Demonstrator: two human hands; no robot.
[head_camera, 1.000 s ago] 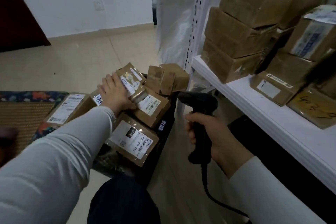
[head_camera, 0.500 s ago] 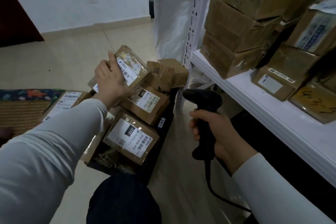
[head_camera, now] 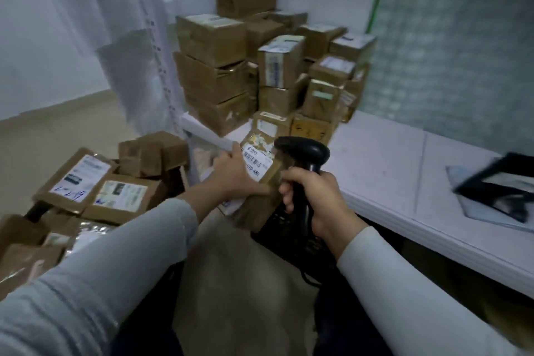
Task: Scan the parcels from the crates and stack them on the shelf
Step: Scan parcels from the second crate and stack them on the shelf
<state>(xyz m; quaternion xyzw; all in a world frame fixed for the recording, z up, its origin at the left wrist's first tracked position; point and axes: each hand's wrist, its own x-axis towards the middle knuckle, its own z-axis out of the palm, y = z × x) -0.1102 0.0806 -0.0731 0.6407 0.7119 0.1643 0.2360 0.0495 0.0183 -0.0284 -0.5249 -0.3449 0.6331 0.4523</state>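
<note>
At frame centre my left grip clasps the parcel (label up, long axis running up-frame), touching the scanner clenched in my right grip.

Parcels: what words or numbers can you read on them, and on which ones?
"07D-A80" (third character unsure): label on the held parcel in the left hand.
Print above its barcode: too blurred.
Labels and handwriting on the crate parcels: too blurred.
Labels on the shelf boxes: too blurred.
Barcode scanner in the right hand: no text seen.
</note>
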